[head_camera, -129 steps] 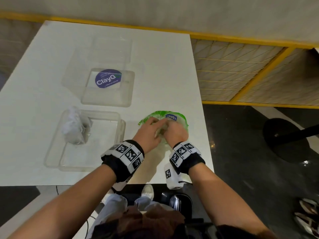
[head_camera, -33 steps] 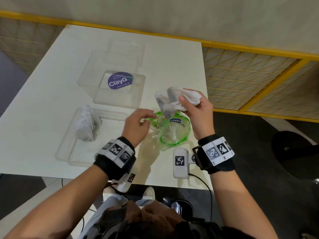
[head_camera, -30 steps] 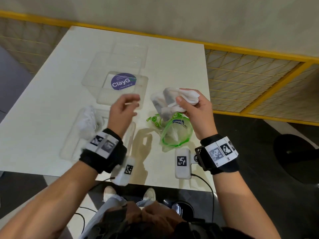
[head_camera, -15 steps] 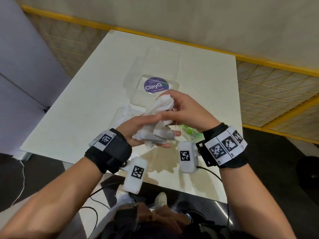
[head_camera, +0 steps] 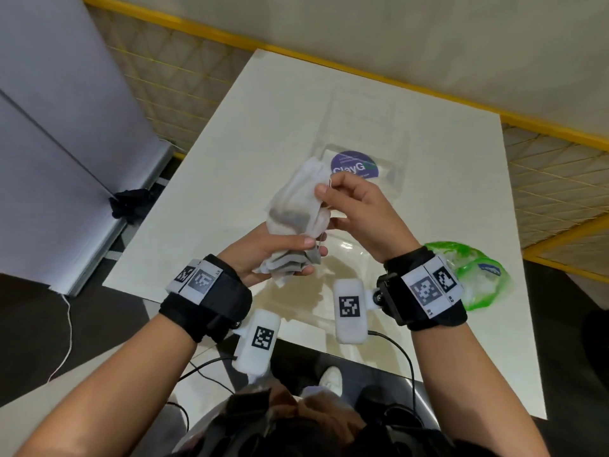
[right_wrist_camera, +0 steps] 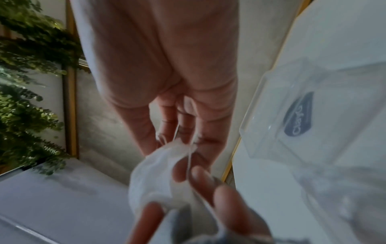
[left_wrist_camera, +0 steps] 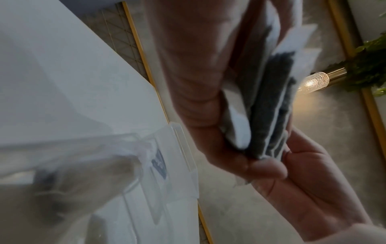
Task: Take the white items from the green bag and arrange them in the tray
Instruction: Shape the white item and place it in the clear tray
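Note:
I hold a bundle of white tea bags [head_camera: 296, 206] in the air with both hands. My left hand [head_camera: 280, 255] grips its lower end, fingers curled round it. My right hand [head_camera: 349, 206] pinches the upper edge and the strings. In the left wrist view the tea bags [left_wrist_camera: 269, 107] stand fanned, showing dark filling. The right wrist view shows the tea bags [right_wrist_camera: 156, 173] with strings running to my fingers. The green bag [head_camera: 474, 275] lies crumpled on the table behind my right wrist. The clear tray [left_wrist_camera: 133, 181], holding some tea bags, sits below my hands, mostly hidden in the head view.
A clear lid with a purple ClayG label [head_camera: 354, 166] lies on the white table [head_camera: 445, 143] just beyond my hands. The table's near edge is under my wrists. A grey partition [head_camera: 49, 127] stands to the left, and a yellow-framed grille [head_camera: 560, 192] to the right.
My left hand rose from the table and took hold of the bundle's lower end. Both hands carried the bundle left, away from the green bag, which stays on the table.

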Demonstrator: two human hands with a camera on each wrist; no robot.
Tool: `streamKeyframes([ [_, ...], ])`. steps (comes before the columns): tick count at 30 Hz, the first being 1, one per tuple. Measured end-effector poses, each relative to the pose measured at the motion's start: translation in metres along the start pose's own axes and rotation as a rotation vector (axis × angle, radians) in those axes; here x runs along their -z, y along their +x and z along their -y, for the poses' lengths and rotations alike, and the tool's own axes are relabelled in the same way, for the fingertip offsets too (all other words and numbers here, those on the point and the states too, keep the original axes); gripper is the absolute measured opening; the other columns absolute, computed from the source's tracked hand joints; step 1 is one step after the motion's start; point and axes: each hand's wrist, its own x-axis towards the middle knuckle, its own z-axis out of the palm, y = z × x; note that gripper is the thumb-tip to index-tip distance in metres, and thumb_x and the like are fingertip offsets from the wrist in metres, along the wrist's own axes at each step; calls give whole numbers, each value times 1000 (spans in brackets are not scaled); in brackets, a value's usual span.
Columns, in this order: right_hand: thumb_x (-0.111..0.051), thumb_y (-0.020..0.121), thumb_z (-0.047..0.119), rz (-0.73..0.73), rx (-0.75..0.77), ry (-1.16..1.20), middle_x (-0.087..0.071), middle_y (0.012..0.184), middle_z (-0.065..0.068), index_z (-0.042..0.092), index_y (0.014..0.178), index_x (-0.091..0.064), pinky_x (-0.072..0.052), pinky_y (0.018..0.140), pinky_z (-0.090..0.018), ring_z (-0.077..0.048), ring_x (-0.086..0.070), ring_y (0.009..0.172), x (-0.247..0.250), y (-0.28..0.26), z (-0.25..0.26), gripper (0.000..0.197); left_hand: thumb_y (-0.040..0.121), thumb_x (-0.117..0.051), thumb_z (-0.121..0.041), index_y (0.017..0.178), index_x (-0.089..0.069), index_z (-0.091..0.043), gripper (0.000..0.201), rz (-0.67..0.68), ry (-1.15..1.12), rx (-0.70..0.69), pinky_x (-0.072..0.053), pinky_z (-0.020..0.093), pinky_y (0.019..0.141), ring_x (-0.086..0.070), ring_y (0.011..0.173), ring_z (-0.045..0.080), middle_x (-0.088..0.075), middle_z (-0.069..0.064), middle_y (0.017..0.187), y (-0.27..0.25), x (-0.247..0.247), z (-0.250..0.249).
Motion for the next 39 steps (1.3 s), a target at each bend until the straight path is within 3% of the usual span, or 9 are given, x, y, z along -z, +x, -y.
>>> streamKeyframes([
  [7,-55,91,16,-261,-29,187,-54,75,0,19,73,-50,-49,64,-26,-12,-54,69,-27,20,-14,19,73,-62,-5,102,-63,-19,32,-44,-52,-51,-54,22,58,-64,75,13,-66,-1,72,-12,41,-5],
  [9,-54,91,14,-374,-7,300,-53,76,-3,19,75,-50,-51,63,-26,-15,-53,70,-24,22,-15,18,70,-74,-3,101,-66,-24,38,-43,-78,-76,-53,23,59,-62,75,14,-66,-3,73,-12,46,-5],
  [15,-53,90,7,-547,23,149,-54,74,-1,21,82,-49,-47,57,-22,-13,-51,64,-20,20,-24,16,47,-89,-38,106,-64,-25,65,-11,-197,-102,-57,29,66,-67,78,15,-69,1,83,-11,57,-6],
  [18,-52,87,1,-515,49,-42,-54,77,-5,30,94,-44,-46,53,-22,-11,-52,62,-29,15,-38,31,71,-61,-46,102,-63,-25,37,-32,-276,-49,-54,27,64,-65,71,13,-65,1,82,-11,53,-10],
  [23,-48,88,0,-423,63,-239,-48,71,2,28,89,-54,-41,52,-23,-5,-44,55,-34,7,-46,29,88,-47,-4,94,-59,-9,14,-147,-206,-28,-53,27,62,-62,69,17,-65,9,82,-10,51,-8],
  [29,-59,87,20,-346,-66,-318,-66,77,-5,15,76,-70,-50,74,-34,-9,-54,71,-37,3,-40,16,74,-72,-11,86,-59,2,22,-354,22,-45,-45,34,65,-49,66,27,-52,20,72,-6,51,-1],
  [32,-68,77,43,-273,-108,-364,-64,73,-13,11,74,-71,-49,69,-35,-15,-54,69,-39,2,-41,33,77,-71,-14,81,-59,1,19,-363,152,-35,-39,23,47,-46,50,22,-51,14,58,-8,47,-1],
  [35,-73,77,28,-242,-59,-361,-57,65,-6,10,76,-69,-40,58,-26,-17,-47,61,-37,1,-44,18,71,-71,-12,88,-62,2,24,-345,163,-41,-42,29,55,-48,56,23,-53,17,67,-10,44,-1],
  [39,-69,80,15,-231,-35,-257,-59,67,-2,8,76,-67,-43,60,-20,-12,-52,63,-31,-5,-43,8,70,-71,-7,88,-63,0,21,-319,121,-22,-44,26,52,-52,55,21,-56,16,68,-14,48,-1],
])
